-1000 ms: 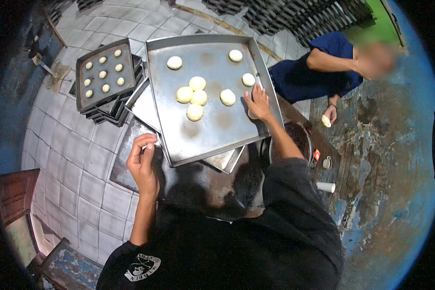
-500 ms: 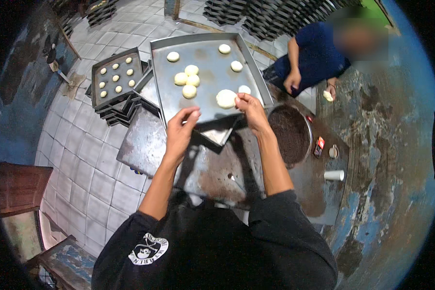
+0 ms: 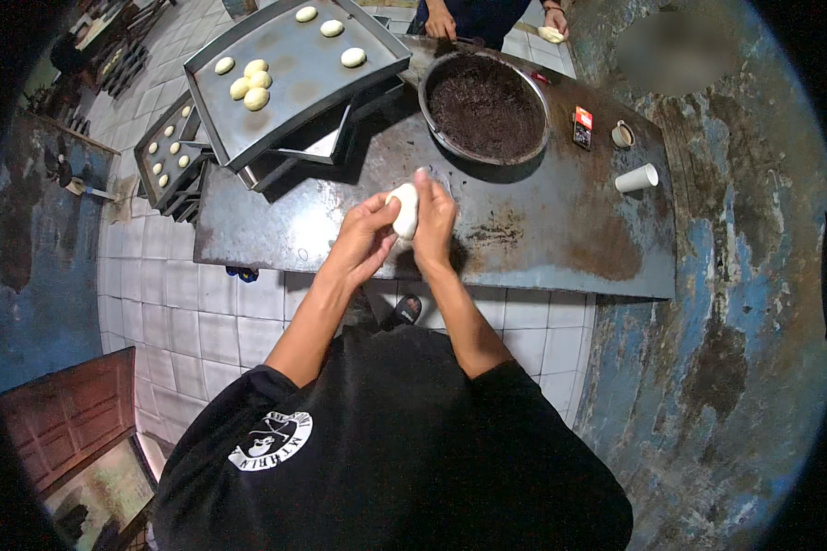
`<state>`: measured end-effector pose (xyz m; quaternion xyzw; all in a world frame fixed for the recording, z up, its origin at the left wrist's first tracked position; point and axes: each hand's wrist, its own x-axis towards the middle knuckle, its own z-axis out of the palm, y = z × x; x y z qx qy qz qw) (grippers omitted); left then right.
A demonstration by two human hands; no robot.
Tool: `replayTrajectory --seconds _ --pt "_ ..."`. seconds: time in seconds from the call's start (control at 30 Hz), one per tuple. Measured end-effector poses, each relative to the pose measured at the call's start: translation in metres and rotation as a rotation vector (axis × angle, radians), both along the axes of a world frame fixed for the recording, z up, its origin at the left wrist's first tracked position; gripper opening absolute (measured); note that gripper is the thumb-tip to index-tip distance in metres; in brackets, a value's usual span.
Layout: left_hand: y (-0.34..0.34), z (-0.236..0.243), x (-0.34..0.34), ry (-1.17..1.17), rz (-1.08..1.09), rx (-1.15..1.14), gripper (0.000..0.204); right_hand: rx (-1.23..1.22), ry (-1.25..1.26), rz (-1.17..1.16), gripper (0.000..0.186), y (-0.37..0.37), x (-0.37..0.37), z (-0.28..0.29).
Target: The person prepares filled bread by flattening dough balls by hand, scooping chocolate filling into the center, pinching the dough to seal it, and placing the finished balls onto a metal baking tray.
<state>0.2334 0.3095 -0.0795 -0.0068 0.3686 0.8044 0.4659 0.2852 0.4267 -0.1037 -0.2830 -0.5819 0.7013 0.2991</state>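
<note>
A flattened pale dough piece (image 3: pixel 405 211) is held up between my two hands over the near part of the metal table (image 3: pixel 524 207). My left hand (image 3: pixel 363 241) pinches its left side between thumb and fingers. Against the other side presses my right hand (image 3: pixel 435 220), fingers curled and thumb pointing up. Beyond them, at the far left, a large metal tray (image 3: pixel 294 108) carries several dough balls (image 3: pixel 331 28), some clustered together. Right of the tray stands a round metal bowl (image 3: pixel 540 138) of dark brown crumbly filling (image 3: pixel 487 106).
A white cup (image 3: pixel 637 178) lies on its side at the right, near a small mug (image 3: pixel 622 135) and a red-and-black packet (image 3: pixel 583 127). Stacked trays (image 3: pixel 176 163) with dough balls stand at the left. Across the table, a co-worker's hand (image 3: pixel 551 34) holds dough.
Both hands have come back from the tray toward me, carrying the dough piece, and my left hand now grips it too. The view has shifted, showing more of the table and bowl.
</note>
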Motion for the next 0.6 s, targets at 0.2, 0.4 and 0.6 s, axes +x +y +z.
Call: replayTrajectory --seconds 0.2,0.4,0.6 --pt "-0.053 -0.055 0.016 -0.288 0.129 0.121 0.038 -0.840 -0.046 0.369 0.058 -0.014 0.014 -0.078" --pt "-0.050 -0.050 -0.019 -0.353 0.240 0.148 0.041 1.142 -0.787 0.411 0.029 0.040 0.028 -0.198" --pt "-0.023 -0.073 -0.064 -0.314 0.350 -0.182 0.025 0.588 -0.707 0.527 0.020 0.075 0.020 -0.130"
